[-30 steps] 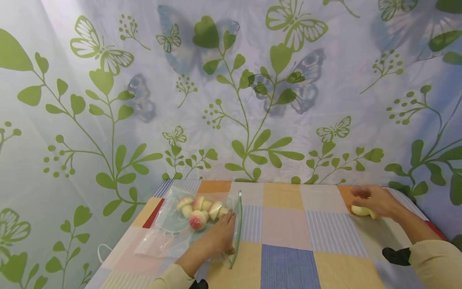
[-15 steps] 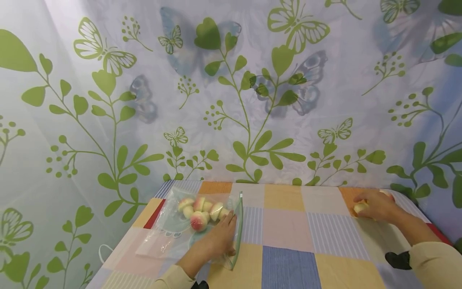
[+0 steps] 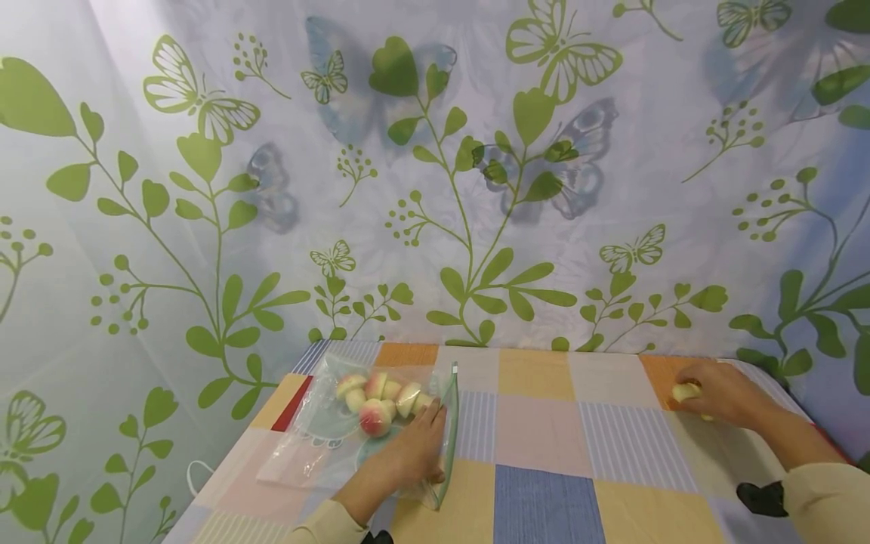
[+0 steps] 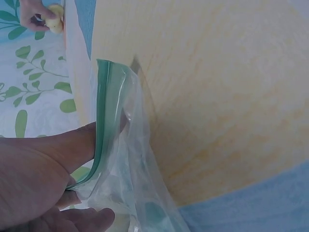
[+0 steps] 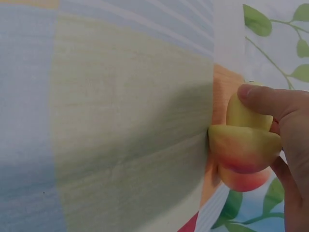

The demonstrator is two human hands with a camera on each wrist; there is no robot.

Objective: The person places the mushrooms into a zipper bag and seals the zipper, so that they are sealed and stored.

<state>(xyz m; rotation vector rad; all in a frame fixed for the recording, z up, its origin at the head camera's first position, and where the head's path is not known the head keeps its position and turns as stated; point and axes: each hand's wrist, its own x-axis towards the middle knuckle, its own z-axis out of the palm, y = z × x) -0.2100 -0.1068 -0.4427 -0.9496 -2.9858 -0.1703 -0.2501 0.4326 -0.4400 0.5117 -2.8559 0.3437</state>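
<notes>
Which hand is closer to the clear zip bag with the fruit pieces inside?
The left hand. It holds the zip bag at its green-edged opening. The right hand is far across the table, gripping apple pieces.

The right hand (image 3: 723,393) closed its fingers round the apple pieces (image 3: 686,392) at the counter's 2 o'clock corner and drew them slightly toward 3 o'clock.
</notes>
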